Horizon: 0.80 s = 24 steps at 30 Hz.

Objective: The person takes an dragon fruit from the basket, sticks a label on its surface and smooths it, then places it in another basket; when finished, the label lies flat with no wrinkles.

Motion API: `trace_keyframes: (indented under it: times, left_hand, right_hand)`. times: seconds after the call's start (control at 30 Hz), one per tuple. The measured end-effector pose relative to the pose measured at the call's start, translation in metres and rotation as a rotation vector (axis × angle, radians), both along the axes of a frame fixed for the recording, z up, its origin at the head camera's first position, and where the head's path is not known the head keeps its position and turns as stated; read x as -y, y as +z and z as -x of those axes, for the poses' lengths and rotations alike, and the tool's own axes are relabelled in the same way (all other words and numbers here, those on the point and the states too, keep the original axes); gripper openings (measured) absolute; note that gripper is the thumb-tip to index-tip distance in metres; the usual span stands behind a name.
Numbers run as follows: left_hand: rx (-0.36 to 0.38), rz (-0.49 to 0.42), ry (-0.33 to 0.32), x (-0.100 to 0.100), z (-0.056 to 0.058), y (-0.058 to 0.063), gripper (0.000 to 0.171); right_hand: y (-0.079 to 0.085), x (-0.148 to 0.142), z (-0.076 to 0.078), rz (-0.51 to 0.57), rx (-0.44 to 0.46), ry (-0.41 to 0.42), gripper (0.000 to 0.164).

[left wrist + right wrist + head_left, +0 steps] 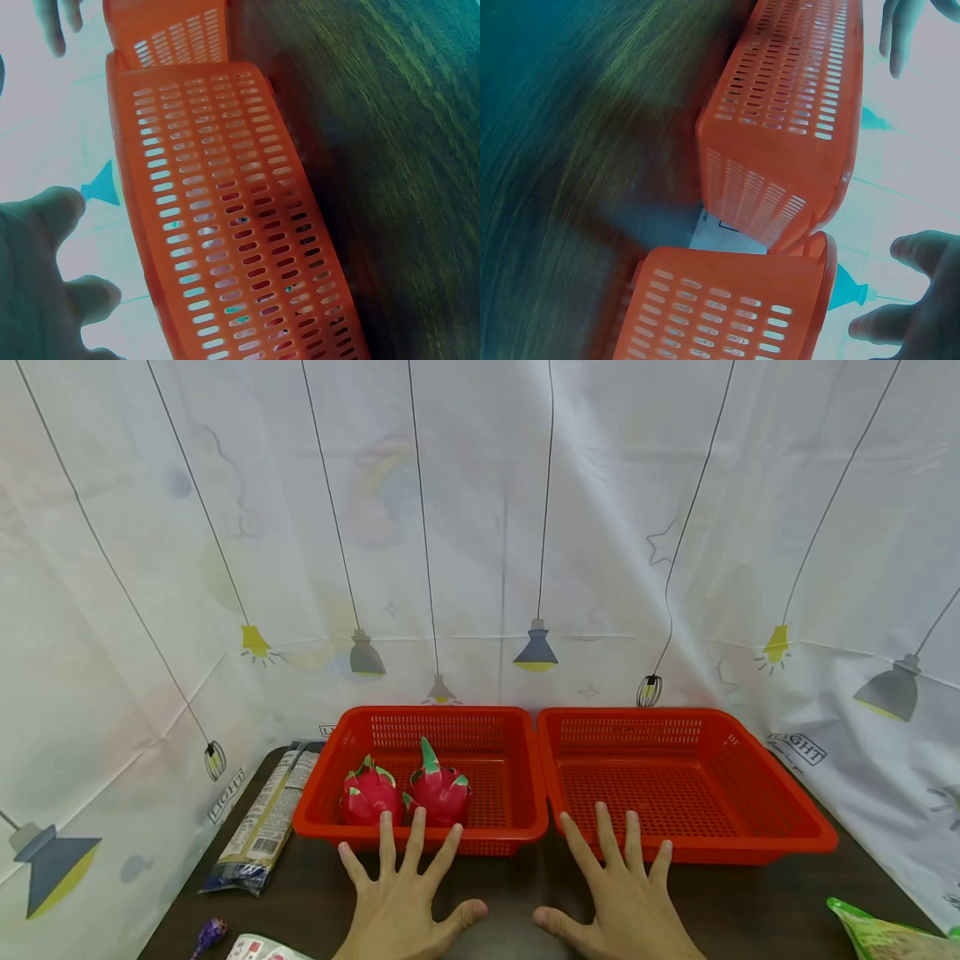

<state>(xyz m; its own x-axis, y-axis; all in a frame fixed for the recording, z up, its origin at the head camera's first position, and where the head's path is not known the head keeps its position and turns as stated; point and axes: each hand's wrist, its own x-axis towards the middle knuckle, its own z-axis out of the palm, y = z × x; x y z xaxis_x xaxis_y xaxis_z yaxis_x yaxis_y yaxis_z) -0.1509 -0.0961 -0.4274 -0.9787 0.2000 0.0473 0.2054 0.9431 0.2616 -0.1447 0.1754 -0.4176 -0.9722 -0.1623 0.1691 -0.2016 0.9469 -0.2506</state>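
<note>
Both hands hover palm down with fingers spread, holding nothing. My left hand (401,897) is in front of the left red plastic basket (510,837), its fingertips overlapping the front rim in the head view. Two pink dragon fruits with green tips, one on the left (371,793) and one on the right (441,795), sit in that basket's left half. Before the right red basket (750,842), which has nothing in it, is my right hand (626,902). The left wrist view shows the slotted side of a basket (225,187) beside the left fingers (94,296); the right fingers (885,324) show in the right wrist view.
A long printed packet (262,827) lies left of the baskets. Nearer are a purple-wrapped lollipop (212,933) and a white printed item (262,948), partly cut off. A green packet (885,935) lies at the right edge. A patterned white sheet (480,527) hangs behind the dark table (517,893).
</note>
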Motion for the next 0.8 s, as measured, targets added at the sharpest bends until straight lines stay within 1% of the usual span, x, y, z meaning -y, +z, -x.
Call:
trace_keyframes:
  times: [0.17,0.2,0.27,0.3,0.33,0.37,0.43,0.47,0.5,0.53,0.57,0.6,0.63,0.67,0.73,0.8]
  left_hand:
    - [0.004,-0.016,0.005,0.001,0.002,0.0,0.091]
    - [-0.006,-0.021,0.01,0.002,0.003,0.0,0.09]
    - [-0.052,-0.064,0.033,0.006,0.004,0.001,0.089]
    - [-0.112,-0.118,0.059,0.008,0.005,0.001,0.086]
    - [-0.177,-0.206,0.106,0.011,0.005,0.001,0.082]
    - [-0.262,-0.326,0.159,0.015,0.005,0.001,0.076]
    - [-0.448,-0.618,0.271,0.029,0.009,0.003,0.061]
    - [-0.529,-0.767,0.332,0.037,0.012,0.004,0.055]
    - [-0.595,-0.903,0.393,0.047,0.017,0.005,0.051]
    - [-0.612,-1.027,0.464,0.057,0.022,0.007,0.049]
    - [-0.602,-1.12,0.528,0.068,0.028,0.008,0.049]
    - [-0.551,-1.199,0.588,0.079,0.034,0.008,0.052]
    - [-0.473,-1.262,0.64,0.089,0.039,0.007,0.056]
    - [-0.383,-1.317,0.676,0.098,0.045,0.005,0.061]
    - [-0.182,-1.412,0.695,0.113,0.053,-0.003,0.068]
    - [-0.015,-1.486,0.681,0.122,0.057,-0.011,0.07]
  right_hand:
    - [0.0,0.0,0.001,-0.006,-0.003,0.0,0.108]
    - [0.0,0.0,0.001,-0.001,-0.009,0.002,0.108]
    - [0.0,0.0,0.002,0.014,-0.022,0.01,0.107]
    - [0.0,0.0,0.002,0.03,-0.026,0.014,0.106]
    - [0.0,0.001,0.002,0.044,-0.029,0.02,0.105]
    - [0.0,0.001,0.002,0.058,-0.036,0.027,0.104]
    - [0.001,0.003,0.002,0.09,-0.053,0.035,0.1]
    - [0.001,0.004,0.002,0.111,-0.067,0.04,0.098]
    - [0.002,0.005,0.002,0.128,-0.092,0.045,0.096]
    - [0.003,0.007,0.002,0.145,-0.12,0.051,0.093]
    - [0.004,0.009,0.002,0.163,-0.146,0.058,0.091]
    - [0.005,0.011,0.002,0.181,-0.17,0.063,0.088]
    - [0.006,0.012,0.003,0.201,-0.195,0.072,0.086]
    - [0.008,0.014,0.004,0.219,-0.215,0.083,0.084]
    - [0.01,0.018,0.007,0.243,-0.233,0.098,0.082]
    - [0.013,0.025,0.013,0.259,-0.226,0.113,0.082]
